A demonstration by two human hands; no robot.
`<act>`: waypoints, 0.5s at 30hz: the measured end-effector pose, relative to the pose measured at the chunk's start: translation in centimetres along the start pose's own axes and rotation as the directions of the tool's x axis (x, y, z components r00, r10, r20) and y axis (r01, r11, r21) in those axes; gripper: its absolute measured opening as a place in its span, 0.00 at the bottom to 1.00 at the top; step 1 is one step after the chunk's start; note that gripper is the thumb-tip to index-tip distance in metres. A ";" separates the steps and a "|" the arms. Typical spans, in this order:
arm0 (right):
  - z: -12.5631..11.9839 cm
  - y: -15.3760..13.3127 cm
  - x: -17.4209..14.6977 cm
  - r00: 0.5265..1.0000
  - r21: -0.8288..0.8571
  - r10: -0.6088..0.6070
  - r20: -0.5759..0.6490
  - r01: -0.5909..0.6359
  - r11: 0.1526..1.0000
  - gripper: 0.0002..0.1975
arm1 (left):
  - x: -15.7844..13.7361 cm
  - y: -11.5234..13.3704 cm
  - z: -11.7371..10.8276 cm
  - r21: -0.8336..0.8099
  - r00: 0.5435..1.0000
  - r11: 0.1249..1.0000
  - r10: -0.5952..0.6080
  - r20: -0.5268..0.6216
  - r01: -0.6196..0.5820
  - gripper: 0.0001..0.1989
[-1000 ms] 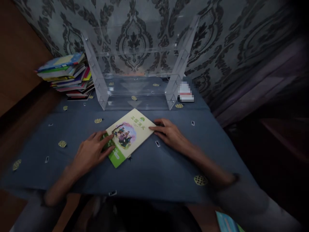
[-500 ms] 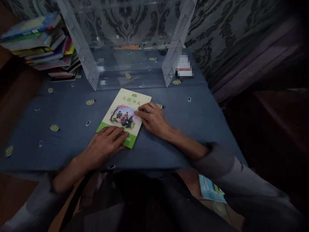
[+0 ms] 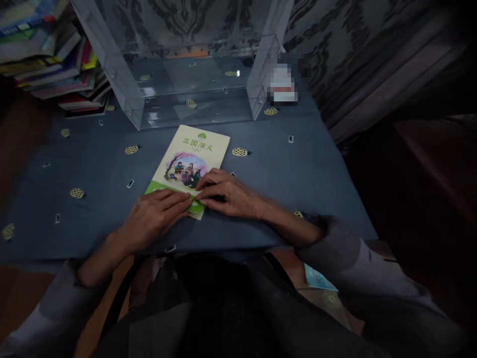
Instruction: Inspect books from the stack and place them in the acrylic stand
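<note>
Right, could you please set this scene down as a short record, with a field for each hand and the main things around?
Left hand: on the lower part of the book
Right hand: at the book's lower right, fingertips close to the left hand's
Book: cream and green, front cover up, on a blue tablecloth
Clear rack: standing behind the book
Book stack: left of the rack
Pixelated item: right of the rack

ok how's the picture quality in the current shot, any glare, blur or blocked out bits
Head view: dim overall, darkest towards the right edge; head view: small bright glints on the clear rack; head view: the book fairly sharp, the book stack softer at the left edge; head view: a pixelated patch right of the rack.
</note>
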State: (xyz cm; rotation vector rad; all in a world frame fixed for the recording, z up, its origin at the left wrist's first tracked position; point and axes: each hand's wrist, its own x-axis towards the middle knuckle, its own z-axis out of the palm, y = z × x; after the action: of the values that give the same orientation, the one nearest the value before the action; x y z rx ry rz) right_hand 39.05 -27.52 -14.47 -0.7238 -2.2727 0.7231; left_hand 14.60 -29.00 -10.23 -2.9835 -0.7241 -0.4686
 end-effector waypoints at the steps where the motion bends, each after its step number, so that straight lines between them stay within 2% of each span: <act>1: 0.0 -0.1 0.0 1.000 0.009 0.001 0.000 -0.001 1.000 0.09 | 0.0 0.0 0.0 -0.016 1.000 1.000 0.000 -0.001 0.000 0.13; 7: -0.2 -0.2 -0.3 1.000 0.046 0.015 0.001 -0.015 0.999 0.09 | 0.1 -0.2 -0.2 -0.084 1.000 0.996 -0.013 0.025 0.015 0.14; 15: -0.1 0.0 -0.4 0.999 0.070 -0.028 -0.028 0.030 0.997 0.11 | 0.1 -0.2 -0.5 -0.103 0.996 0.993 -0.044 0.083 0.053 0.16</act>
State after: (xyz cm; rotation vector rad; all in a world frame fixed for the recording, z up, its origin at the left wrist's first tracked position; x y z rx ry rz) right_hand 39.34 -27.73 -14.61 -0.6622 -2.2177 0.7712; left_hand 14.50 -28.82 -9.74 -3.1054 -0.8045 -0.4026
